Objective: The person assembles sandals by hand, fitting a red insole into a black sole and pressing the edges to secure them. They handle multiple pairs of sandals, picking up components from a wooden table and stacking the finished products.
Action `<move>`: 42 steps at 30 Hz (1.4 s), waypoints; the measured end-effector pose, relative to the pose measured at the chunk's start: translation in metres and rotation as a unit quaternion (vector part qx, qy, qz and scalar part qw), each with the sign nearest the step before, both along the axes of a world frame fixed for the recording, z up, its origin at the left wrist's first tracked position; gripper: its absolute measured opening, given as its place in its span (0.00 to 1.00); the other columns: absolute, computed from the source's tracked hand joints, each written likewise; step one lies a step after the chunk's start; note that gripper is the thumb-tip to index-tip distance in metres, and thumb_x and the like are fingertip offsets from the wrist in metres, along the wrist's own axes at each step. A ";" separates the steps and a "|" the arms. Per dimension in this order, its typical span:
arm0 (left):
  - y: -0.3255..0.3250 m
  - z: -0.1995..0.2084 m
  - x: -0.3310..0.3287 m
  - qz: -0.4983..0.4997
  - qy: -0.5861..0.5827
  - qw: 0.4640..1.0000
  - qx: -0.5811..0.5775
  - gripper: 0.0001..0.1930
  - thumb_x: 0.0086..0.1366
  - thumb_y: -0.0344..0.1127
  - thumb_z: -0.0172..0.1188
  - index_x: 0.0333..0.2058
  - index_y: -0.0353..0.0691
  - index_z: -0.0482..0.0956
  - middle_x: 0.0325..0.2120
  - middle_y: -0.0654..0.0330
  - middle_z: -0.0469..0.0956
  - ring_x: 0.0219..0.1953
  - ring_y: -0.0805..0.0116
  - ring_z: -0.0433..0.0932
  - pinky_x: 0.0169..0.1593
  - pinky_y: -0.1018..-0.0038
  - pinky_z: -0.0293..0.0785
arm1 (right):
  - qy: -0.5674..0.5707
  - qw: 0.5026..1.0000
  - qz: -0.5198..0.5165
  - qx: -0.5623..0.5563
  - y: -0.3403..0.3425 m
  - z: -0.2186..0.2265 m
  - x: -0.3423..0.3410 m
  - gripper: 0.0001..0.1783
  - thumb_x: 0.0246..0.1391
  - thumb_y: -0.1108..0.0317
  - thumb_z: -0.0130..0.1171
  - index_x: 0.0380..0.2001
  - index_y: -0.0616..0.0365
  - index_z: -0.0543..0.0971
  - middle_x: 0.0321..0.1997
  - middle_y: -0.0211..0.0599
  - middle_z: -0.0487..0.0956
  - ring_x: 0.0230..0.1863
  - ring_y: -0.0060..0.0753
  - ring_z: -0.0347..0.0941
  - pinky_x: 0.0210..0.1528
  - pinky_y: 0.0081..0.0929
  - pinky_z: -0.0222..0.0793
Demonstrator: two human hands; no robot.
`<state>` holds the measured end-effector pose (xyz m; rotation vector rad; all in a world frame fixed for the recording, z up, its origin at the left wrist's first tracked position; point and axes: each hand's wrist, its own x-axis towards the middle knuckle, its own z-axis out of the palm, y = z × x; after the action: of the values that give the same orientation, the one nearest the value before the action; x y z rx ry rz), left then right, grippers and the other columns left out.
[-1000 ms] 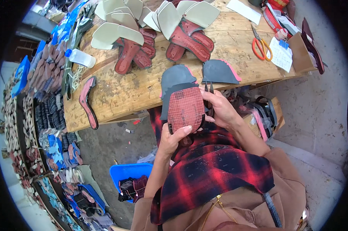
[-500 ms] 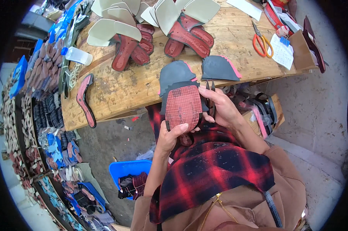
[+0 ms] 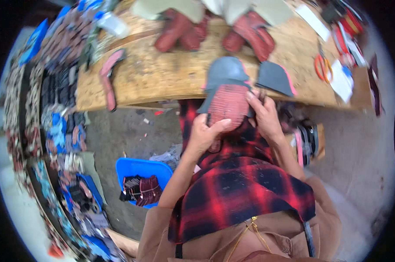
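Above my lap I hold a shoe piece (image 3: 228, 107) with a red, grid-marked face and dark grey material along its top and left edges. My left hand (image 3: 206, 135) grips its lower left side, thumb laid across the face. At its upper right edge my right hand (image 3: 267, 118) is closed, thumb on the border; a dark slim thing by these fingers is blurred. Just beyond lies a dark grey curved piece with a pink edge (image 3: 226, 70) on the table's front edge. A similar grey piece (image 3: 274, 78) lies to its right.
On the wooden table (image 3: 140, 78) are red soles with pale flaps (image 3: 250, 37), a single curved sole (image 3: 108, 81), orange-handled scissors (image 3: 323, 67) and a white bottle (image 3: 112, 24). A blue bin (image 3: 132, 166) with bundled pieces stands on the floor. Racks of shoe parts (image 3: 53, 91) line the left.
The view has shifted and blurred, so the table sits higher and further right in it. Both hands still grip the shoe piece, whose face is now more tilted.
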<state>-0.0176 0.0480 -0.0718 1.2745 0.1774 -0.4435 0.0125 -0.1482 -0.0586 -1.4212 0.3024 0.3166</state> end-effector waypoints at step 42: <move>0.306 -0.032 0.150 0.157 -0.239 0.564 0.775 0.31 0.69 0.54 0.54 0.55 0.29 0.72 0.52 0.38 0.73 0.49 0.39 0.73 0.51 0.57 0.69 | 0.153 0.870 -0.297 -0.362 -0.238 -0.149 -0.216 0.19 0.58 0.54 0.53 0.30 0.61 0.81 0.21 0.39 0.80 0.22 0.32 0.78 0.30 0.32 0.70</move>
<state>0.1325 0.3543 -0.1041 2.9864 0.3451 0.6480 -0.2033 -0.3858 -0.2073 -1.9149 1.1893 -0.1103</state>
